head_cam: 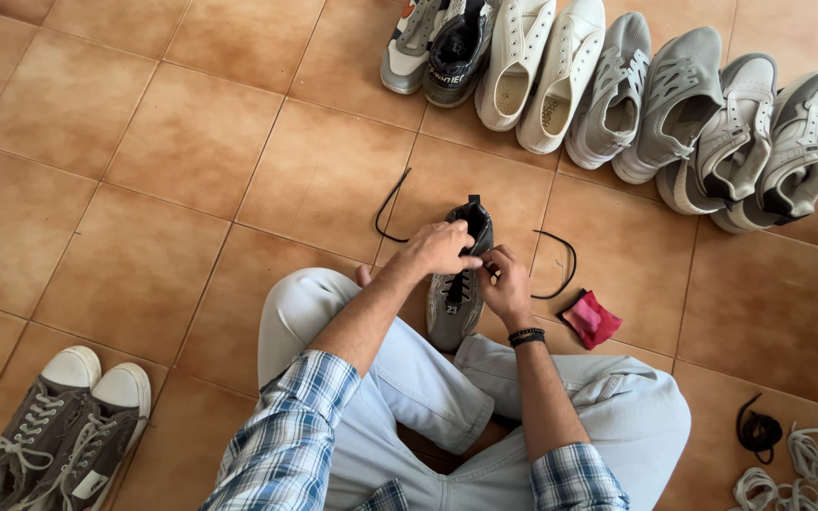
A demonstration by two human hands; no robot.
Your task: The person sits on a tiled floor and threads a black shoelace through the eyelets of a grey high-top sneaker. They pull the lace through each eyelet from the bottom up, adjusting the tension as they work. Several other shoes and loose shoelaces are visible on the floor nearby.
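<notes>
Two hands: my left hand point(439, 248) and right hand point(506, 282) pinch the black lace point(388, 210) on the grey shoe point(456, 295).
Around: red cloth point(591, 319) just right; shoe row point(636, 90) beyond.
Room: bare floor tiles point(144, 170) left.

This looks like a home, or some plain indoor room, seen from the floor point(191, 142), which is laid in large glazed terracotta-brown tiles with pale grout lines. A person sits cross-legged directly on it, in light trousers and a plaid shirt. Worn everyday footwear is lined up along the top edge: a row of sneakers point(617, 85) in white and grey. A pair of grey canvas shoes point(59, 426) stands at the lower left, and loose white laces point(807, 468) lie at the lower right.
</notes>
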